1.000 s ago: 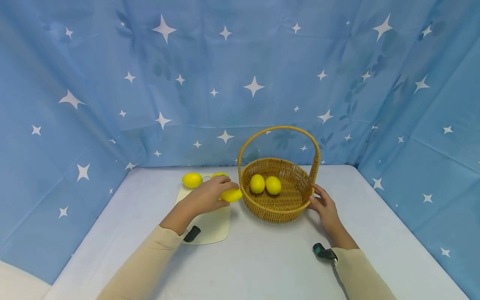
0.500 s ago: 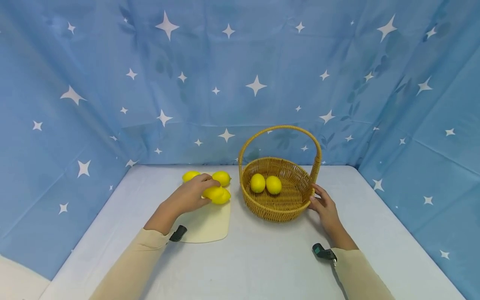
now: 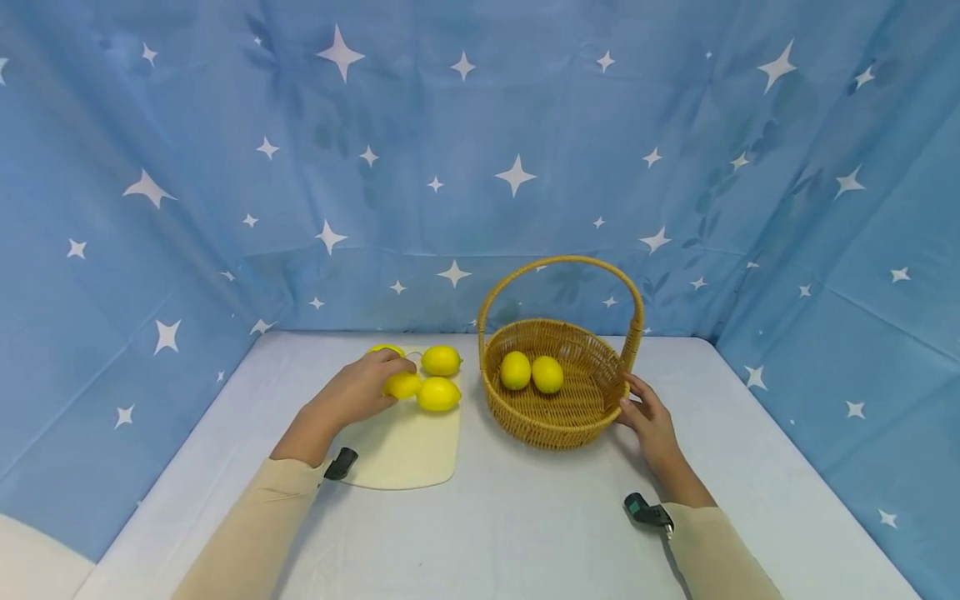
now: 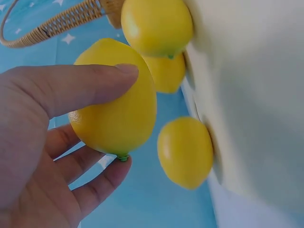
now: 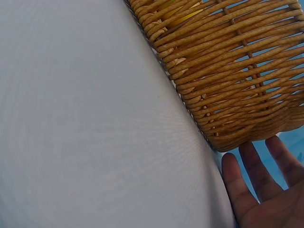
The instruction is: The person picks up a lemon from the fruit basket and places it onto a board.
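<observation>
My left hand (image 3: 369,388) grips a yellow lemon (image 3: 405,386) on the cream cutting board (image 3: 405,454). In the left wrist view the thumb lies over that lemon (image 4: 116,102) and the fingers (image 4: 102,183) curl under it. Three more lemons lie close by: one (image 3: 441,360) behind it, one (image 3: 438,395) to its right, one (image 3: 386,349) half hidden by the hand. My right hand (image 3: 643,410) touches the right side of the wicker basket (image 3: 558,425) with straight fingers (image 5: 249,183). Two lemons (image 3: 531,372) lie in the basket.
The basket's tall arched handle (image 3: 562,262) spans its rim. The white table (image 3: 510,517) is closed in at the back and both sides by a blue star-patterned cloth (image 3: 480,167). Bare tabletop stretches in front of the board and basket.
My left hand has moved left across the board, away from the basket. One lemon now lies free to the right of the hand. The right hand has stayed at the basket.
</observation>
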Demonstrator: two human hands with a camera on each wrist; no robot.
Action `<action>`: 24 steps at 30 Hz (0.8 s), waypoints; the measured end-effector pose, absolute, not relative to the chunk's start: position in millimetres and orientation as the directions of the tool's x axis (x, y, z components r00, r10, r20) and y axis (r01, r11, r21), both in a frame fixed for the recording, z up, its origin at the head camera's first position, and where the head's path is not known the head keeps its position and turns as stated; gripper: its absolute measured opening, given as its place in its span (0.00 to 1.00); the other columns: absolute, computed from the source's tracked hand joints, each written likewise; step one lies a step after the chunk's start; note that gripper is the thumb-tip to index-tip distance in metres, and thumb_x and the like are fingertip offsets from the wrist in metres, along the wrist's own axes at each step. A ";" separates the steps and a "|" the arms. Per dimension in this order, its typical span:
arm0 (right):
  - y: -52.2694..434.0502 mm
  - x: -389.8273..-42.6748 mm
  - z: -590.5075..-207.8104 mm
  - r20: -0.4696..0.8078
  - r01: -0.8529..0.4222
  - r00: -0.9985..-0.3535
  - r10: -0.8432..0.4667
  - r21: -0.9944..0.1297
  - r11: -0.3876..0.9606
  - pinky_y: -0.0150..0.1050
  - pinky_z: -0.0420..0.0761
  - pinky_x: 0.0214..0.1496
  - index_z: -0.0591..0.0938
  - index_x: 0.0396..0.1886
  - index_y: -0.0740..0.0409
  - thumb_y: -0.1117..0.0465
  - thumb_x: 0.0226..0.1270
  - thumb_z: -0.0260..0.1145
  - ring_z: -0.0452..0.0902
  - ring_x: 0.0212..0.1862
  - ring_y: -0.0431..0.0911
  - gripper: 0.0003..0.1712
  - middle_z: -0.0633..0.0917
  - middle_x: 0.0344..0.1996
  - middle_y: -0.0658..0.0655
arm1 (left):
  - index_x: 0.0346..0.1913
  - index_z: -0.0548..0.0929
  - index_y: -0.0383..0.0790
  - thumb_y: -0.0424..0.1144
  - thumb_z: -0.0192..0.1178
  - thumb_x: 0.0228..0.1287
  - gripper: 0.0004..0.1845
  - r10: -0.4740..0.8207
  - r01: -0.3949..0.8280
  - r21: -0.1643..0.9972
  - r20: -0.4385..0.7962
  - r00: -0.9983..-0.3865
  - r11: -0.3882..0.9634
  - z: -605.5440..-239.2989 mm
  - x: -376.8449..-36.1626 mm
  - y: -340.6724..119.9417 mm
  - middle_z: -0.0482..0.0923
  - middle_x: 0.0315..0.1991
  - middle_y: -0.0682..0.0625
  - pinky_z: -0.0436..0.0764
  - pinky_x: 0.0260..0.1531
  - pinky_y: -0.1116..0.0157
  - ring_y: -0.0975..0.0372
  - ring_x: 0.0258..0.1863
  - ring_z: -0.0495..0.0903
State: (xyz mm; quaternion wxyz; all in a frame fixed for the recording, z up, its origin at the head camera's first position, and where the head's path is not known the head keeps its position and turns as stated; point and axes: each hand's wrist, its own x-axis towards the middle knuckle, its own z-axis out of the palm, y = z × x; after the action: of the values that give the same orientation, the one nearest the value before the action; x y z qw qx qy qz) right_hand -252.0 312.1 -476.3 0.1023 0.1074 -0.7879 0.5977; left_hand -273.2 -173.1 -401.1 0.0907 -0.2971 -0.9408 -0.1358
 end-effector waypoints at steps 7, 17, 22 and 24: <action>318.5 -261.5 -490.9 0.277 -0.271 -0.961 -0.018 -0.921 0.279 0.33 0.81 0.47 0.58 0.76 0.49 0.52 0.77 0.55 0.70 0.61 0.52 0.33 0.60 0.71 0.63 | 0.55 0.82 0.47 0.30 0.74 0.51 0.26 0.508 0.552 0.206 0.232 -0.830 0.808 -407.7 -278.5 -182.0 0.76 0.50 0.47 0.78 0.47 0.51 0.52 0.48 0.76; 317.4 -258.1 -486.1 0.283 -0.283 -0.958 -0.036 -0.925 0.253 0.35 0.81 0.48 0.58 0.76 0.55 0.58 0.78 0.53 0.70 0.61 0.57 0.31 0.60 0.70 0.66 | 0.57 0.81 0.46 0.29 0.72 0.53 0.27 0.439 0.471 0.234 0.177 -0.881 0.850 -423.2 -288.1 -192.0 0.75 0.49 0.46 0.78 0.45 0.49 0.52 0.45 0.75; 309.5 -248.6 -472.2 0.291 -0.293 -0.956 -0.045 -0.921 0.258 0.38 0.81 0.49 0.57 0.75 0.60 0.60 0.78 0.53 0.71 0.60 0.56 0.31 0.61 0.68 0.68 | 0.59 0.80 0.45 0.30 0.71 0.55 0.26 0.424 0.451 0.263 0.156 -0.892 0.853 -429.4 -291.3 -195.5 0.74 0.51 0.44 0.76 0.48 0.48 0.50 0.47 0.75; 307.1 -246.0 -468.6 0.288 -0.289 -0.957 -0.044 -0.919 0.267 0.40 0.81 0.50 0.57 0.75 0.60 0.60 0.78 0.53 0.71 0.60 0.55 0.31 0.61 0.68 0.67 | 0.60 0.80 0.45 0.29 0.70 0.57 0.27 0.418 0.441 0.276 0.139 -0.897 0.854 -432.4 -291.9 -196.7 0.74 0.52 0.44 0.76 0.49 0.48 0.50 0.49 0.74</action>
State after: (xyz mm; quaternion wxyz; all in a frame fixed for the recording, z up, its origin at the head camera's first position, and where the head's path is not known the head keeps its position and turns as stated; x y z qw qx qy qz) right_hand -246.0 307.1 -468.6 0.1026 0.1053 -0.7894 0.5960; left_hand -291.9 -196.7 -432.4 0.0372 -0.2233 -0.9621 -0.1519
